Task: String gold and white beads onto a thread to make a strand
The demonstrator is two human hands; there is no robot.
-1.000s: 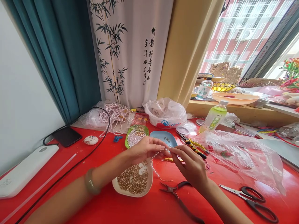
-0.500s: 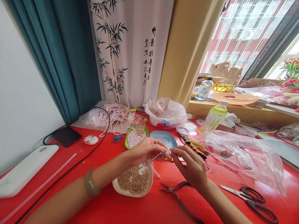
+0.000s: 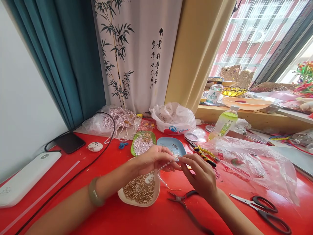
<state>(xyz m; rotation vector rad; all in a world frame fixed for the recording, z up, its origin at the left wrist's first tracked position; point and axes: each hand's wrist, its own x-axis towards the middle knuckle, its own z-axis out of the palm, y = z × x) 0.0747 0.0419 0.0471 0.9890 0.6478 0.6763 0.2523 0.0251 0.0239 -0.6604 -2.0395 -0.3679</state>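
Observation:
My left hand [image 3: 157, 159] pinches a string of small pearly beads [image 3: 162, 187], whose tail curves down onto the red table. Close to its fingertips, my right hand [image 3: 199, 171] is closed in a pinch near the upper end of the string; what lies between those fingers is too small to make out. Under my left wrist stands a white dish of gold beads [image 3: 139, 191]. Beyond the hands are a blue dish [image 3: 167, 141] with small metal bits and a green dish [image 3: 133, 148] with pearly and gold beads.
Black-handled pliers [image 3: 181, 199] lie below my right hand, scissors [image 3: 261, 209] farther right. Yellow-and-black pliers [image 3: 202, 153] rest behind it, beside a clear plastic bag [image 3: 251, 163] and a drink bottle [image 3: 225, 122]. A black cable [image 3: 80, 173] crosses the left side near a white power bank [image 3: 29, 179].
My left hand's fingers have shifted slightly, and the upper part of the bead string sits a little lower. My right hand stays nearly in place.

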